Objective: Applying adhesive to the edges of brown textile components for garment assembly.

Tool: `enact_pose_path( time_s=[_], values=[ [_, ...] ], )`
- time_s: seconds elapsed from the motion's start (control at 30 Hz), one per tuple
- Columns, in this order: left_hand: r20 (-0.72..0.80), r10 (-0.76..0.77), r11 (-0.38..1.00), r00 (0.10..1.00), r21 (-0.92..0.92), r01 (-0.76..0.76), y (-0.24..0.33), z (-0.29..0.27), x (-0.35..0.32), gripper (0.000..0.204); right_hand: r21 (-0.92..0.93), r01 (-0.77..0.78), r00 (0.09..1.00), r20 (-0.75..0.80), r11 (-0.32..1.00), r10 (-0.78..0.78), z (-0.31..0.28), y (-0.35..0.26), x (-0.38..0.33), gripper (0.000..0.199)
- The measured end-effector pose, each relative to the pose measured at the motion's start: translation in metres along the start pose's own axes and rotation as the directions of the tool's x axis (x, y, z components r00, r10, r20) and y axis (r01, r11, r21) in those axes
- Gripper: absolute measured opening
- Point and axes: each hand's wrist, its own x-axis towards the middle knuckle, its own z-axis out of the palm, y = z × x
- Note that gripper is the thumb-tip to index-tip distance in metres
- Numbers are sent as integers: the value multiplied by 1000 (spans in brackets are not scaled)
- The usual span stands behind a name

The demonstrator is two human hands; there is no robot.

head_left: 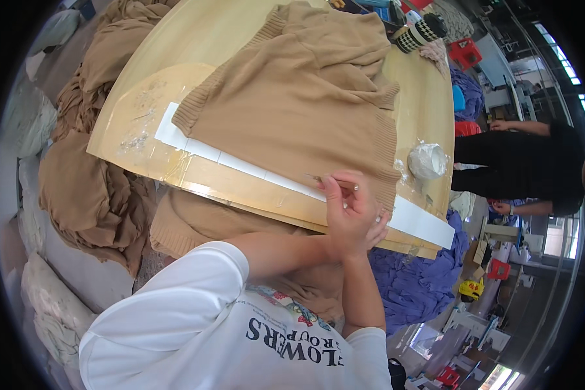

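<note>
Two hands point(352, 211) together, pinching a thin tool at one tan sweater's point(305, 97) hem, one white strip point(240, 162) beneath

I see tan fabric heaps point(91, 188) at left, purple cloth point(422, 279) at lower right, a checkered cup point(419, 32) up top, a person in black point(526, 169) at right.

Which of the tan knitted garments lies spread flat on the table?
The tan sweater under the hands, spread over the white strip; the other tan pieces hang bunched beside the table.
</note>
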Motion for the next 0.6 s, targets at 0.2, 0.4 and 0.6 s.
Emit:
enact_pose_path(
  time_s=[0.2,0.4,0.6],
  values=[
    [63,-255,143,965,-984,102,-21,-2,5,35,10,18,986,168,1000,-19,39,19,17,11],
    [92,-237,199,967,-970,141,-30,2,-6,37,59,-1,985,173,998,-9,60,-8,25,9],
    [96,-170,232,981,-963,135,-36,-7,-3,37,145,61,963,251,988,-96,104,-16,33,9]
  ],
)
